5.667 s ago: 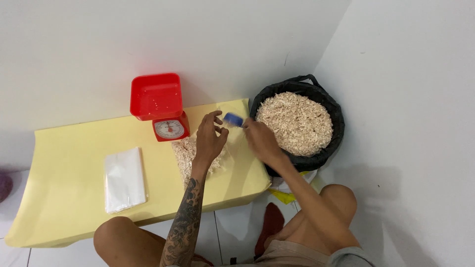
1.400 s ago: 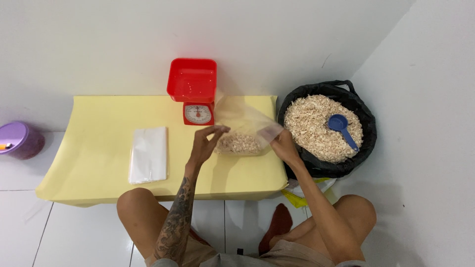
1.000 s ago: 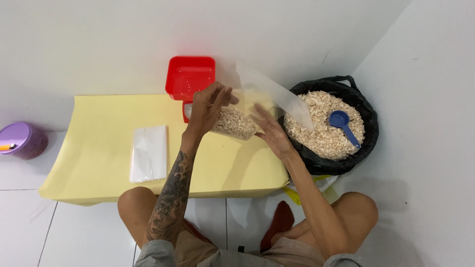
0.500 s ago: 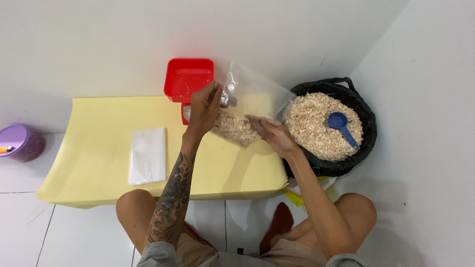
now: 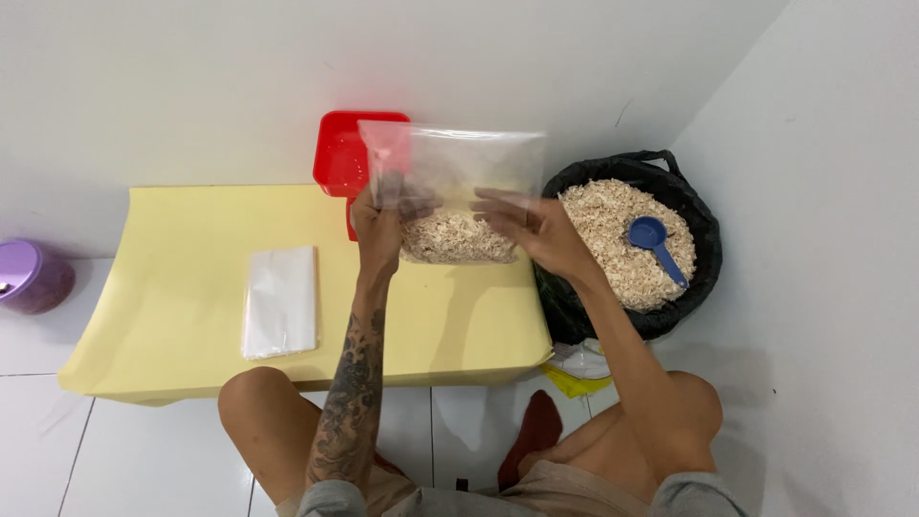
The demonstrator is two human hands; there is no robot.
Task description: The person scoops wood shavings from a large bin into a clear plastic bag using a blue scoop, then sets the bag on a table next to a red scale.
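Observation:
A clear plastic bag [image 5: 458,172], its lower part filled with pale wood shavings, is held upright in the air above the yellow sheet [image 5: 191,239]. My left hand [image 5: 381,225] grips its left side and my right hand [image 5: 536,228] grips its right side. Behind the bag stands a red kitchen scale [image 5: 337,158] with a square tray, partly hidden by the bag and my left hand. To the right, a black bag-lined basket [image 5: 691,225] holds more shavings, and a blue scoop [image 5: 653,241] lies on top of them.
A flat stack of clear plastic bags [image 5: 280,302] lies on the yellow sheet to the left. A purple container [image 5: 33,276] sits on the white tiled floor at far left. White walls close in behind and to the right. My bare knees are below the sheet's front edge.
The bag was lifted off the yellow sheet, tilted, then turned upright and raised in front of the scale. The scoop stayed in the basket.

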